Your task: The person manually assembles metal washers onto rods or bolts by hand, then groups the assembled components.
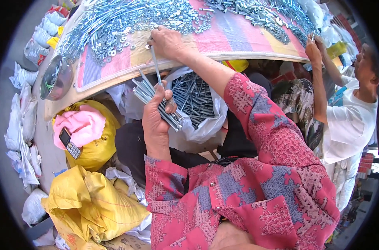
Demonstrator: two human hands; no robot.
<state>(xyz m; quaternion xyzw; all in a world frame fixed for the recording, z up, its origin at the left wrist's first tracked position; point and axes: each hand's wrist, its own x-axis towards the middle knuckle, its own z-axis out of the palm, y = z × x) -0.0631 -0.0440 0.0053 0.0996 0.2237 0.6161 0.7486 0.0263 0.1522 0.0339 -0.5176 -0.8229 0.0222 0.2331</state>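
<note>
My left hand (157,114) is closed round a bundle of long, thin metal bolts (145,92) below the table edge. One bolt (156,64) sticks up from its thumb and fingers, its upper end by my right hand. My right hand (167,43) reaches over the table edge with its fingers pinched on a small round washer (147,46) at that bolt's tip. Loose washers (112,53) lie spread on the striped cloth (137,58) nearby. Under my hands, an open white plastic bag (216,110) holds many dark metal bolts (193,96).
Heaps of long bolts (110,18) and short metal parts (260,16) cover the table. A metal bowl (56,79) sits at its left corner. Yellow sacks (93,204), a pink cloth (87,121) and a phone (70,143) lie at left. A co-worker (350,108) works at right.
</note>
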